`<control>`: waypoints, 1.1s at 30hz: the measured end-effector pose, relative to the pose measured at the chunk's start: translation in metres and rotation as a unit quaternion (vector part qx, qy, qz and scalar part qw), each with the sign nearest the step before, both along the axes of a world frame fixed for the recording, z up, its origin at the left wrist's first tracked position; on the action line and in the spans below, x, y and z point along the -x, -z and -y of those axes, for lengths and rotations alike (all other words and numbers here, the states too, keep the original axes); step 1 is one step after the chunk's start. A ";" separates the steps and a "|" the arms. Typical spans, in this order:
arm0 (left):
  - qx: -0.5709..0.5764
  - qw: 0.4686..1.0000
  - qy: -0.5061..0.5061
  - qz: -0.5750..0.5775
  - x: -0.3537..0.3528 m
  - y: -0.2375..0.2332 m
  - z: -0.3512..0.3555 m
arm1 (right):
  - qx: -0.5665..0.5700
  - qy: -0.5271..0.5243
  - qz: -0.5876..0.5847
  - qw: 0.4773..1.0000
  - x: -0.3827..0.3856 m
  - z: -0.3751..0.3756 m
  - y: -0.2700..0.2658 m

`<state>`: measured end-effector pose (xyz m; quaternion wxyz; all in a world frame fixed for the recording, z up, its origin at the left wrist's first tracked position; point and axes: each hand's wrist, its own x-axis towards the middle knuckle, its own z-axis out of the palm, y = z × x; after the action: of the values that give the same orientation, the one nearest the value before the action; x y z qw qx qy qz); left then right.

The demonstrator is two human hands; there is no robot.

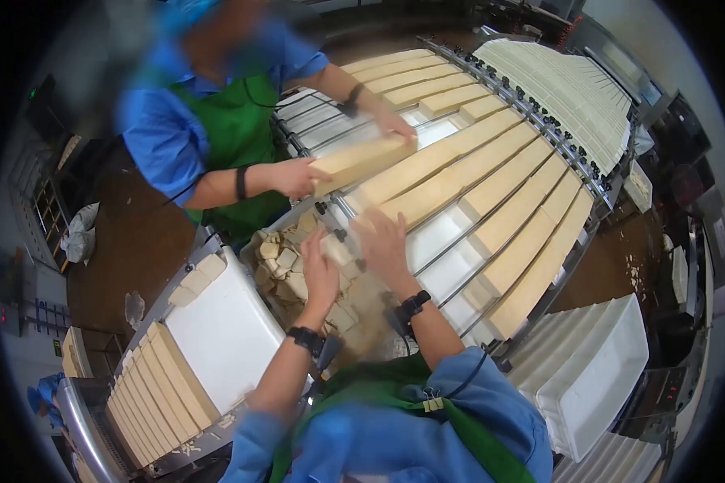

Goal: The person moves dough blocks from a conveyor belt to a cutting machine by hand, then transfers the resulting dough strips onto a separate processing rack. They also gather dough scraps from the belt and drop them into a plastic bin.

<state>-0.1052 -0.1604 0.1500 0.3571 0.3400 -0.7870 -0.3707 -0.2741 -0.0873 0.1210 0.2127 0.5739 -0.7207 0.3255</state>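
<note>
Left hand (321,274) over scrap pile (280,272), fingers together beside small block (336,250) (grip unclear). Right hand (384,241) blurred, fingers apart over long bars (459,181). Co-worker's hand (298,177), far left, grips single bar (362,161).

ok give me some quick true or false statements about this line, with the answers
1. A co-worker holds a long tan slab in both hands. True.
2. The person's left hand is over a pile of broken pieces. True.
3. Both people wear red aprons. False: the aprons are green.
4. The right hand rests on the white board. False: it is at the near ends of the conveyor slabs, and the board lies left of the pile.
</note>
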 end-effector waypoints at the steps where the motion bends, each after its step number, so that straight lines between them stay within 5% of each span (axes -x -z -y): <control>1: -0.034 0.998 -0.049 0.002 -0.014 0.004 -0.009 | -0.007 -0.020 -0.009 1.000 -0.001 0.000 0.000; 5: 0.060 0.987 -0.069 0.136 -0.086 0.054 -0.035 | -0.003 -0.044 0.018 0.999 -0.005 -0.002 -0.010; 7: 0.007 0.982 -0.031 0.187 -0.125 0.070 -0.046 | 0.008 -0.037 0.007 0.999 -0.004 -0.001 -0.006; 14: 0.108 0.977 0.057 0.175 -0.197 0.075 -0.104 | 0.011 -0.019 0.010 1.000 -0.009 -0.002 -0.005; 19: 0.211 0.945 0.124 0.217 -0.207 0.075 -0.116 | 0.027 -0.008 0.016 0.999 -0.011 -0.005 -0.004; 27: 0.205 0.906 0.245 0.276 -0.215 0.098 -0.127 | 0.025 -0.018 0.065 0.997 -0.012 -0.011 -0.011; 33: 0.190 0.905 0.208 0.318 -0.212 0.101 -0.134 | 0.035 -0.018 0.074 0.996 -0.012 -0.011 -0.010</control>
<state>0.1065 -0.0261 0.0494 0.0607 0.1941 -0.9673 -0.1518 -0.2620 -0.0764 0.1312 0.1729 0.5530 -0.7124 0.3960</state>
